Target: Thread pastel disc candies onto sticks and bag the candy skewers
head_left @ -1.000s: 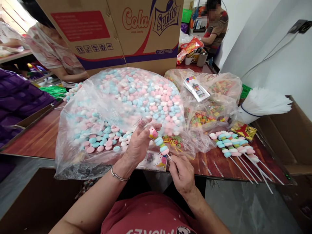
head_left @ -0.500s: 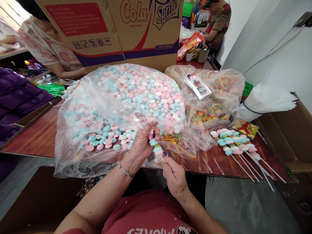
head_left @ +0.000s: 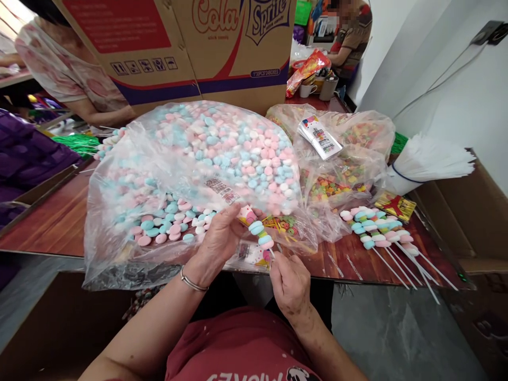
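My right hand (head_left: 290, 283) is closed on the lower stick of a candy skewer (head_left: 259, 233), which carries blue, pink and green-yellow pieces. My left hand (head_left: 222, 233) grips a clear printed wrapper (head_left: 246, 214) at the skewer's upper end; the fingertips are partly hidden behind it. Beneath the hands, more printed wrappers (head_left: 254, 254) lie at the table's front edge. Behind them spreads a large clear bag of pink, blue and white candies (head_left: 222, 143), its open mouth facing left-front. Ring-shaped gummies (head_left: 289, 226) lie just right of the skewer.
Finished skewers (head_left: 377, 227) lie at the right, by a gold packet (head_left: 396, 205) and a bundle of white sticks (head_left: 432, 161). A wrapper stack (head_left: 319, 137) rests on a gummy bag (head_left: 357, 127). A large carton (head_left: 190, 58) stands behind; two people are beyond.
The skewer and my right hand have moved slightly right, and the skewer's top now shows against the wrapper. My left hand has shifted left. The whole view has moved a little.
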Motion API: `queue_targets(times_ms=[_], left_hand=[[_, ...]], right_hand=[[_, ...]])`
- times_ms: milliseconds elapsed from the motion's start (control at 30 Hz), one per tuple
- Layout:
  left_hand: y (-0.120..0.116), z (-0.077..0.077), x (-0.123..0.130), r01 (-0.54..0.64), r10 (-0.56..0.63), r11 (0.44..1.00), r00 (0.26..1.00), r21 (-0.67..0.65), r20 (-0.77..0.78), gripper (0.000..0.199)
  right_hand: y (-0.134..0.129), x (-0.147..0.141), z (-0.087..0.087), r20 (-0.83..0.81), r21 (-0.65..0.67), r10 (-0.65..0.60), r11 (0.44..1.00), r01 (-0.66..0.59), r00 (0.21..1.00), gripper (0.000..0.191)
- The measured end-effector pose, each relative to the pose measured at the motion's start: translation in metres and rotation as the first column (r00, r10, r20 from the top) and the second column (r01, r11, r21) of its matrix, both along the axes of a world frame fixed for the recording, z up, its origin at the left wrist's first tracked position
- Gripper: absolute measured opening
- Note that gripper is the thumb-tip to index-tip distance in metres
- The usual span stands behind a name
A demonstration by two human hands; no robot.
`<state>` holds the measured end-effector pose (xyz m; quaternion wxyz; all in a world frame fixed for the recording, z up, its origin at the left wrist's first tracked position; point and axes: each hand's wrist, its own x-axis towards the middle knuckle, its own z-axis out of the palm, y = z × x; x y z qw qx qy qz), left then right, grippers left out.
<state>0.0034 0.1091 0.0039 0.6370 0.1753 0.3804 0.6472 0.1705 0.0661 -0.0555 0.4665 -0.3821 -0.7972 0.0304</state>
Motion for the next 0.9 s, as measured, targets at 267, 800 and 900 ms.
queue_targets(times_ms=[267, 800, 900], left_hand=[[0.011, 0.002, -0.013, -0.145, 0.145, 0.988, 0.989, 0.055, -0.004, 0.039], [0.007, -0.013, 0.005, -0.055, 0.050, 0.996, 0.997, 0.075, 0.066, 0.034], [0.007, -0.012, 0.007, -0.054, 0.048, 0.995, 0.996, 0.081, 0.082, 0.037]], right_hand=[[-0.004, -0.004, -0.007, 0.034, 0.006, 0.055, 0.998, -0.055, 0.998, 0.030], [-0.014, -0.016, 0.002, -0.272, -0.457, 0.084, 0.865, -0.206, 0.959, 0.019], [-0.016, -0.019, 0.011, -0.694, -0.700, -0.084, 0.308, -0.644, 0.715, 0.022]])
